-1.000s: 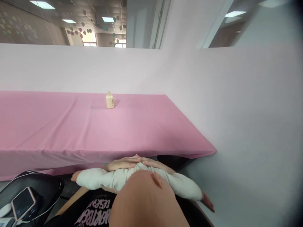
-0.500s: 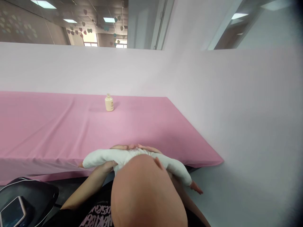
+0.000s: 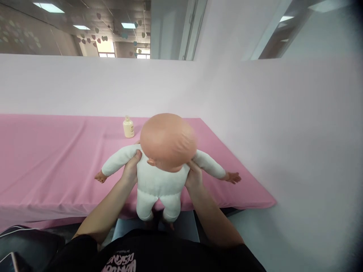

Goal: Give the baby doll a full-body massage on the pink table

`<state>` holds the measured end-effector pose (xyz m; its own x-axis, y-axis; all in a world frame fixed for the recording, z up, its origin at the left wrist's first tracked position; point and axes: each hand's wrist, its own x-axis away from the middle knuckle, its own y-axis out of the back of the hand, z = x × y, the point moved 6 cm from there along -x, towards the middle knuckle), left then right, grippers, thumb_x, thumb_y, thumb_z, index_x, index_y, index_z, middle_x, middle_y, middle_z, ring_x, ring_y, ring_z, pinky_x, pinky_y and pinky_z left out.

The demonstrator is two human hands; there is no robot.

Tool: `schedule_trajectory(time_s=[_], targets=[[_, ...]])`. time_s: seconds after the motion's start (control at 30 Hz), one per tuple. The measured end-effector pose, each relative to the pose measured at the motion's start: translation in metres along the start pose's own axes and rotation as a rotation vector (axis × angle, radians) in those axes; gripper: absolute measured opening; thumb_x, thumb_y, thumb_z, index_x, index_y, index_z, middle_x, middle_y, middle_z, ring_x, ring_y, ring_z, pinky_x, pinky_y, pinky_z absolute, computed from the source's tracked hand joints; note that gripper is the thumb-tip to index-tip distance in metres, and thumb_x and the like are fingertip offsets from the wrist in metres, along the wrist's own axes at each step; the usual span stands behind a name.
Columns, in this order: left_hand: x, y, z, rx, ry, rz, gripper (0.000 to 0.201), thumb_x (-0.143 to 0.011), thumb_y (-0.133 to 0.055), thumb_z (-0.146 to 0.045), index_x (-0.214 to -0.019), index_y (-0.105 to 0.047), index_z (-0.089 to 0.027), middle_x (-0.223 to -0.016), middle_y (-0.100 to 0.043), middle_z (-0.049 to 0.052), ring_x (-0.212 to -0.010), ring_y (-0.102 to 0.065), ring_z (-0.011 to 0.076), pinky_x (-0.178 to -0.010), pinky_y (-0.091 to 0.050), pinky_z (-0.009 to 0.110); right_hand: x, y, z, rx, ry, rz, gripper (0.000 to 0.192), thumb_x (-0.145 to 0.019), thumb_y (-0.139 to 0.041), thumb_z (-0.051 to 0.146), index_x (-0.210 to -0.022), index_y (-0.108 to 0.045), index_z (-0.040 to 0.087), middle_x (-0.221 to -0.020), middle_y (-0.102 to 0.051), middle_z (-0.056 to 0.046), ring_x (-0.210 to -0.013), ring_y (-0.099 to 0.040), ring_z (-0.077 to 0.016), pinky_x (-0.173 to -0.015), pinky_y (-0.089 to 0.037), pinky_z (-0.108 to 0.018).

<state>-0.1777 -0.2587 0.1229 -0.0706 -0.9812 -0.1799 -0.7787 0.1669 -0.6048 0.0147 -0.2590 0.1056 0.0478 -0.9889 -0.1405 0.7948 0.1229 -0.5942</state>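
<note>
I hold a baby doll (image 3: pixel 159 181) up in front of me, its back toward me. It has a bare peach head and a white soft body with arms spread wide. My left hand (image 3: pixel 131 170) grips it under its left armpit, my right hand (image 3: pixel 194 176) under the other. The doll hangs over the near edge of a table covered in a pink cloth (image 3: pixel 56 158), with its legs dangling below the edge.
A small cream bottle (image 3: pixel 128 127) stands at the back of the table, just left of the doll's head. White partition walls (image 3: pixel 283 132) close off the back and right. A dark bag (image 3: pixel 25 245) lies at lower left.
The doll has been lifted from my lap up and forward to upright over the table edge. My hands moved from its front to under its arms.
</note>
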Motion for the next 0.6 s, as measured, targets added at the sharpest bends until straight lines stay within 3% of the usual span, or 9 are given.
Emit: schedule_trajectory(time_s=[0.1,0.3,0.43,0.6], targets=[[-0.016,0.006,-0.002,-0.025,-0.052,-0.041,0.036,-0.082,-0.079,-0.045,-0.109,-0.071,-0.022,-0.112,-0.078,0.008,-0.13,-0.063,0.0339,-0.114,-0.049,0.048,-0.014,-0.008,0.008,-0.048,0.047,0.004,0.046,-0.074,-0.077,0.047,-0.119,-0.07,0.037,-0.107,-0.08,-0.001,-0.12,-0.07,-0.0323,-0.099,-0.061,-0.051],[-0.044,0.006,-0.007,-0.094,-0.191,-0.009,0.065,-0.084,-0.079,-0.045,-0.142,-0.055,-0.025,-0.146,-0.062,0.009,-0.144,-0.051,0.0308,-0.126,-0.035,0.046,-0.036,-0.009,0.004,-0.097,0.089,0.031,0.06,-0.078,-0.075,0.04,-0.136,-0.059,0.039,-0.133,-0.071,0.005,-0.129,-0.065,-0.0249,-0.116,-0.05,-0.047],[-0.055,0.012,-0.005,-0.087,-0.166,-0.042,0.069,-0.082,-0.081,-0.044,-0.142,-0.054,-0.025,-0.15,-0.058,0.009,-0.147,-0.047,0.0318,-0.126,-0.034,0.047,-0.045,-0.006,-0.001,-0.129,0.079,0.022,0.058,-0.08,-0.074,0.036,-0.136,-0.06,0.035,-0.136,-0.069,0.004,-0.127,-0.065,-0.0231,-0.118,-0.047,-0.045],[-0.068,0.02,0.005,-0.034,-0.138,-0.034,0.057,-0.084,-0.08,-0.036,-0.135,-0.057,-0.023,-0.153,-0.056,0.004,-0.148,-0.045,0.0289,-0.125,-0.035,0.043,-0.057,-0.001,-0.005,-0.138,0.078,0.028,0.049,-0.084,-0.07,0.033,-0.132,-0.063,0.034,-0.135,-0.07,0.003,-0.127,-0.064,-0.0208,-0.117,-0.048,-0.04]])
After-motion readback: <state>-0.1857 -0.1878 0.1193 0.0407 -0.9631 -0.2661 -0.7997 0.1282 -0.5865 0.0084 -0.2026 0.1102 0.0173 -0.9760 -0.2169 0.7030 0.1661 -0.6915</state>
